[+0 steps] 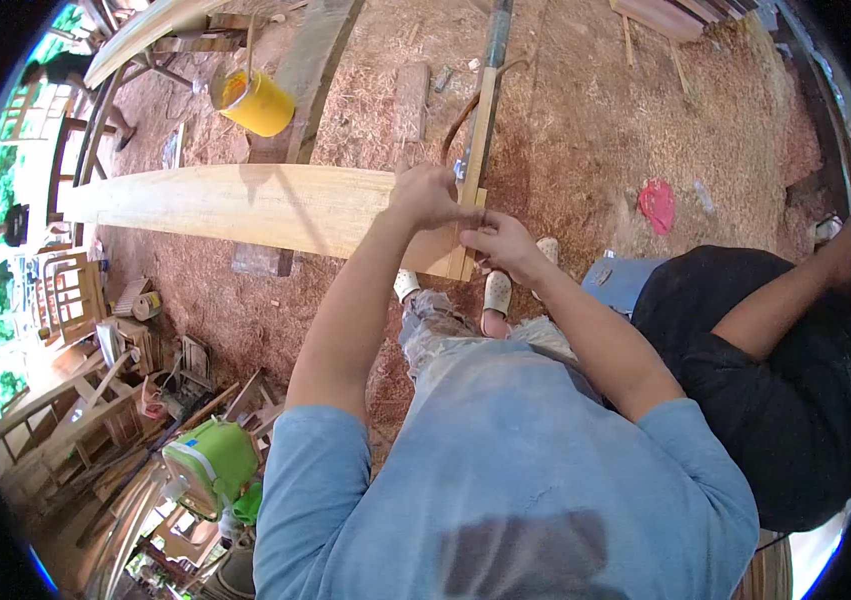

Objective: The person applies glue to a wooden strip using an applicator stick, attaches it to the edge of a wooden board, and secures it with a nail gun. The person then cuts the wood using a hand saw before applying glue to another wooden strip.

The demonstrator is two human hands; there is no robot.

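Observation:
A wide, pale wooden board point(275, 205) stretches from the left to just in front of my body. At its right end, my left hand point(427, 197) is curled over the board's face, with thumb and fingers drawn together. My right hand point(507, 245) is pinched close by at the end edge, its fingertips almost meeting those of the left. Whatever lies between the fingertips is too small to make out. A narrow strip of wood point(460, 262) lies along the board's end. Beyond my hands, a long bar point(491, 95) runs away from the board, beside a curved brown rod point(460, 125).
A yellow bucket point(263, 106) stands behind the board near a dark plank point(320, 70). Shavings cover the floor, where a red item point(656, 207) lies. A co-worker in black point(745, 400) is close on my right. Scrap wood and a green container point(215, 462) are at lower left.

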